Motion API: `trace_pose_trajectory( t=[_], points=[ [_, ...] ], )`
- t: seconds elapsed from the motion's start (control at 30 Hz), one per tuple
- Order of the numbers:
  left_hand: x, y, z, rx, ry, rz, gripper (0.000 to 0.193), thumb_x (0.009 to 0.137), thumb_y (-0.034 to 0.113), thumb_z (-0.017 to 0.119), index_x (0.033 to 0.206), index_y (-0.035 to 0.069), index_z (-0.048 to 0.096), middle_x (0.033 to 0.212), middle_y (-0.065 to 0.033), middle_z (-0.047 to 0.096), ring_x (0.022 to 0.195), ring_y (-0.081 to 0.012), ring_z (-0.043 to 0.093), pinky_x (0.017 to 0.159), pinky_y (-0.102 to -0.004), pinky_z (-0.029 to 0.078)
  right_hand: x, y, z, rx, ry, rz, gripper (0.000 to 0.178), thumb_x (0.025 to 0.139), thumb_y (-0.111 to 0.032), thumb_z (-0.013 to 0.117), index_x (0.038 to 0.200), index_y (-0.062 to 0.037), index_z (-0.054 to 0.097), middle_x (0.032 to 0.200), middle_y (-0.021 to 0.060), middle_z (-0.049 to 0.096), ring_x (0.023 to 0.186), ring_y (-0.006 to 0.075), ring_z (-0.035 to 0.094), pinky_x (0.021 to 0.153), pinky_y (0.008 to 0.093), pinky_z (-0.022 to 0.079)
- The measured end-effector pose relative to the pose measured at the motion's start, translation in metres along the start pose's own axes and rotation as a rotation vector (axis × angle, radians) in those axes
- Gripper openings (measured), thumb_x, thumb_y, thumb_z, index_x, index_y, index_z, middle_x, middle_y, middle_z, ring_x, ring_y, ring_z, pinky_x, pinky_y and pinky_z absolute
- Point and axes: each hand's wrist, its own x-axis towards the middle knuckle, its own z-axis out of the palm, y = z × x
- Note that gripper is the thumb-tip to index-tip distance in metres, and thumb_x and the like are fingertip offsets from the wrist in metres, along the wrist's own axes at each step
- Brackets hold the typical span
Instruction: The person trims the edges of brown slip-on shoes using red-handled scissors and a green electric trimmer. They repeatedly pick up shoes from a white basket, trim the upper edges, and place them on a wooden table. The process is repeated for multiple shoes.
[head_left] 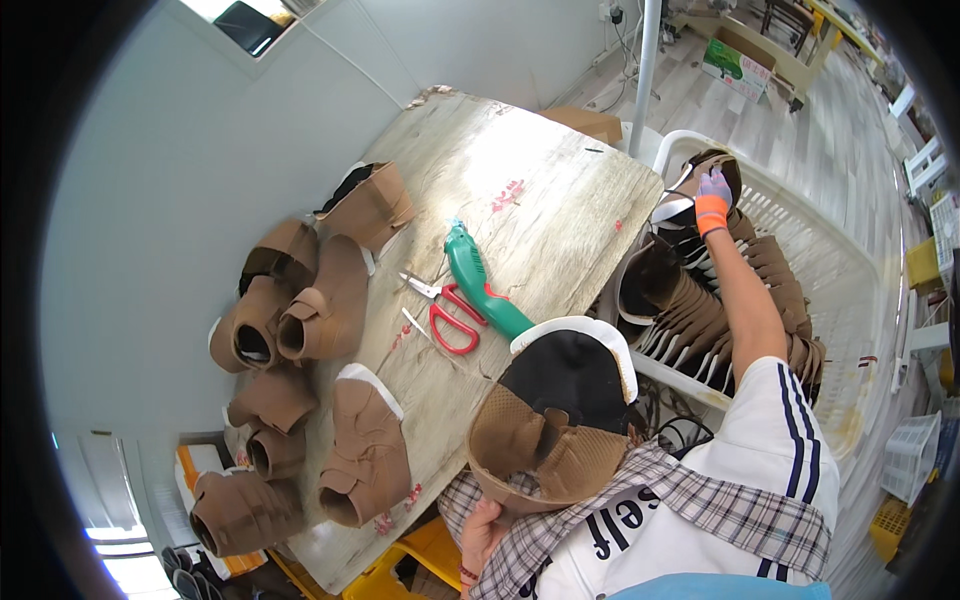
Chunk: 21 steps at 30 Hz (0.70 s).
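Note:
Close to my body, my left hand (482, 535) is closed on the lower edge of a brown shoe upper (600, 465) with a black lining and white rim; some of its fingers are hidden. My right arm stretches out to the white plastic basket (845, 235). There my right hand (712, 192), in a pale purple glove with an orange cuff, is closed on another brown upper (728, 172) above the packed rows. On the table lie a green handheld power tool (468, 262) and red-handled scissors (455, 318), both apart from my hands.
Several brown uppers (365, 450) stand along the left side of the wood-patterned table (520, 150), beside the wall. Rows of stacked uppers (775, 290) fill the basket. A yellow crate (420, 560) sits under the table's near edge. A white pole (648, 70) rises behind the table's far corner.

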Motion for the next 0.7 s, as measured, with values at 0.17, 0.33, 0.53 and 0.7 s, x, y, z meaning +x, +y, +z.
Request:
trace_pose_trajectory(
  t=[0.17,0.33,0.53,0.7],
  points=[
    [-0.013,-0.005,0.023,0.128,0.083,0.177,0.045,0.08,0.022,0.067,0.112,-0.005,0.052,0.103,-0.0231,0.059,0.1,-0.0382,0.057,0.095,-0.0529,0.043,-0.048,-0.081,-0.02,0.406,0.125,-0.126,0.036,0.093,-0.015,0.056,0.123,0.0045,0.054,0.119,0.0109,0.062,0.103,0.0142,0.057,0.09,0.0251,0.042],
    [-0.024,-0.003,0.05,0.089,0.005,0.256,0.059,0.081,0.016,0.058,0.134,0.002,0.035,0.113,-0.0233,0.059,0.101,-0.0417,0.062,0.102,-0.0635,0.036,-0.068,-0.133,-0.023,0.008,0.024,-0.537,0.032,0.095,-0.016,0.054,0.121,0.0014,0.058,0.119,0.0131,0.062,0.108,0.0211,0.059,0.092,0.029,0.043],
    [-0.034,-0.004,0.049,0.12,0.001,0.318,0.062,0.08,0.017,0.058,0.135,0.002,0.035,0.119,-0.0191,0.057,0.106,-0.0381,0.059,0.1,-0.0635,0.038,-0.059,-0.121,-0.024,-0.497,0.045,-0.908,0.038,0.083,-0.005,0.053,0.119,-0.0162,0.061,0.097,0.0137,0.065,0.088,0.0317,0.062,0.077,0.0374,0.051],
    [-0.042,-0.001,0.029,0.145,-0.019,0.394,0.06,0.08,0.017,0.058,0.135,0.001,0.038,0.121,-0.0164,0.056,0.112,-0.0359,0.055,0.097,-0.064,0.04,-0.081,-0.202,-0.077,-0.686,0.071,-0.997,0.038,0.079,-0.007,0.05,0.112,-0.0222,0.063,0.083,0.0079,0.064,0.077,0.0269,0.062,0.066,0.0395,0.05]
  ],
)
